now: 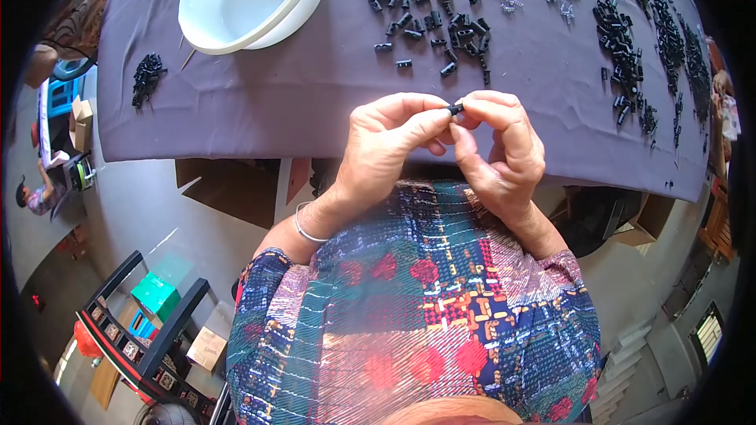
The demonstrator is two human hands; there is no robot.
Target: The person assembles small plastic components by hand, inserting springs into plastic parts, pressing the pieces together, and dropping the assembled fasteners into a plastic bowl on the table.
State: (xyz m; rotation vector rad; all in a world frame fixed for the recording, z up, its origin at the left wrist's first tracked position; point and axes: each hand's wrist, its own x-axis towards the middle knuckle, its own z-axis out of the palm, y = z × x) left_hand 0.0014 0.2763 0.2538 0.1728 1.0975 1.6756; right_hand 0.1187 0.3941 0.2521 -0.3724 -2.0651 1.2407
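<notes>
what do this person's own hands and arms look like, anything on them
Both the left hand and right hand are bare, without gloves. A thin silvery bangle circles the left wrist; none shows on the right. The left sleeve and right sleeve are short and loose, in dark blue with multicoloured patchwork-style patterning.

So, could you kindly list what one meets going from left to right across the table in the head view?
Small heap of black pieces, white basin, left hand, held black piece, right hand, long black pile.
</notes>
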